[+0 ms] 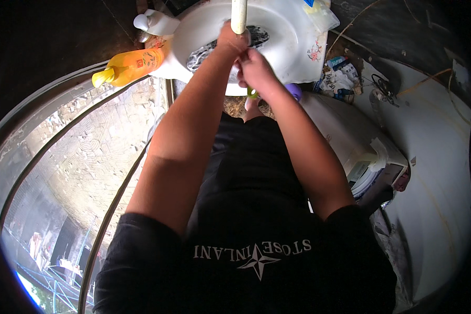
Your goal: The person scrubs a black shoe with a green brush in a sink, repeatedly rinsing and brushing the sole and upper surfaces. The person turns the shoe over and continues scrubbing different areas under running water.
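A white washbasin [290, 51] with printed red flowers lies before me. In its bowl is a dark wet item [201, 55] streaked with white suds; its kind is unclear. Over that item my left hand [226, 36] reaches in, blurred, partly behind a white pipe [239, 17] coming down from the top. What its fingers grip is hidden. My right hand [258, 70] is curled at the near side of the bowl, close to the left wrist. From beneath this fist sticks out a green handle [252, 93] with a hole at its end; the rest is hidden.
An orange bottle with a yellow cap [135, 66] leans at the basin's left rim, near a white bottle [157, 23]. Clear plastic packaging [322, 16] lies on the right rim. Crumpled wrappers [341, 76] and a white appliance [337, 125] are on the right. A window [94, 137] fills the left.
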### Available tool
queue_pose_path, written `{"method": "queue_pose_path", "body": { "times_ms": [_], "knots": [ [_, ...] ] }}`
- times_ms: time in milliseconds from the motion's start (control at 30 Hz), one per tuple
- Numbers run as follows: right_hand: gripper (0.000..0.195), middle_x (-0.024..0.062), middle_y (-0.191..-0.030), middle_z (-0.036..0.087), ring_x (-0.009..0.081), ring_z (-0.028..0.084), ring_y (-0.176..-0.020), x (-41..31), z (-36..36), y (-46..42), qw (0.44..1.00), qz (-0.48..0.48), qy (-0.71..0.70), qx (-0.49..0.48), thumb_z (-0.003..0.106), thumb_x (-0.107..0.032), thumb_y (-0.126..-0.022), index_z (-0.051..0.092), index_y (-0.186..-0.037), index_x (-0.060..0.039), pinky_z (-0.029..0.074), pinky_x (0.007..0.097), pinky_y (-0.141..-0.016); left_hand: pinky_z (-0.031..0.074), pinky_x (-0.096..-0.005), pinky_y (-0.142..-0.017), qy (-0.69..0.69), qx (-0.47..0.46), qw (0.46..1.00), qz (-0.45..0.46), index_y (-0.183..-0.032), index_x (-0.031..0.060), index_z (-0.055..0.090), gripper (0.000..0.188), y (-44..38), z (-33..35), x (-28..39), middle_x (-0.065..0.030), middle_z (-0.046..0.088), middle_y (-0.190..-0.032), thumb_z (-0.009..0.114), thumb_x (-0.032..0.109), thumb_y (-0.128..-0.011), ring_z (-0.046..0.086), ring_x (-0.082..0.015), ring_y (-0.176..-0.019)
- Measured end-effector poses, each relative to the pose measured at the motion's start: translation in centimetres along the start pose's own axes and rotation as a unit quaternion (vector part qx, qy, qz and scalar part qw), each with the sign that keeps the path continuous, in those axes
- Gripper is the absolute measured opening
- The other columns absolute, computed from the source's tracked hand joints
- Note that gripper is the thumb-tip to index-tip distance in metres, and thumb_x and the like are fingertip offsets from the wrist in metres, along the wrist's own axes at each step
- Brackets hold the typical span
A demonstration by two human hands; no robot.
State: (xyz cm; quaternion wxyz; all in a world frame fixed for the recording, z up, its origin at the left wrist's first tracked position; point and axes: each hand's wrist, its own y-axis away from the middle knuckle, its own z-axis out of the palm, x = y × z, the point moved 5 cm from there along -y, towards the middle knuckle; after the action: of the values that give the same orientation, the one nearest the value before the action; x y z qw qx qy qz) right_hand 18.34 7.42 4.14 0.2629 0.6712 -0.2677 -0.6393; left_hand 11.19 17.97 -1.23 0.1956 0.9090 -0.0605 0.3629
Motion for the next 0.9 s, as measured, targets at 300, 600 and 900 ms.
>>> {"method": "queue_pose_path", "body": {
  "times_ms": [300,600,900],
  "knots": [
    [0.014,0.0126,-0.070,0.065,0.0230,0.064,-0.055,-1.1,0.2,0.1,1.000,-0.010,0.021,0.008,0.049,-0.007,-0.096,0.060,-0.097,0.0019,0.051,0.0400,-0.053,0.048,-0.0426,-0.108,-0.008,0.040,0.999,-0.018,-0.128,0.0047,0.064,0.041,-1.0,2.8,-3.7,-0.0243,0.066,-0.122,0.055,0.025,-0.093,0.062,-0.0402,-0.121],
    [0.020,0.0164,-0.086,0.071,0.0228,0.068,-0.067,-0.5,-1.3,-0.2,0.998,0.018,0.063,0.008,0.049,-0.014,-0.098,0.064,-0.100,-0.0014,0.052,0.0396,-0.056,0.056,-0.0394,-0.090,0.037,0.079,0.996,0.006,-0.132,0.0064,0.061,0.038,0.3,0.0,1.2,-0.0187,0.070,-0.111,0.053,0.020,-0.097,0.068,-0.0344,-0.103],
    [0.036,0.0059,-0.095,0.064,0.0177,0.060,-0.090,-2.8,-1.1,-3.6,0.973,-0.056,-0.203,0.092,0.051,-0.040,-0.103,0.061,-0.109,-0.0062,0.052,0.0337,-0.072,0.056,-0.0348,-0.077,0.409,-0.012,0.899,-0.152,-0.120,-0.0019,0.065,0.026,1.9,-1.7,0.3,-0.0144,0.071,-0.107,0.065,0.015,-0.100,0.067,-0.0223,-0.090]
  ]
}}
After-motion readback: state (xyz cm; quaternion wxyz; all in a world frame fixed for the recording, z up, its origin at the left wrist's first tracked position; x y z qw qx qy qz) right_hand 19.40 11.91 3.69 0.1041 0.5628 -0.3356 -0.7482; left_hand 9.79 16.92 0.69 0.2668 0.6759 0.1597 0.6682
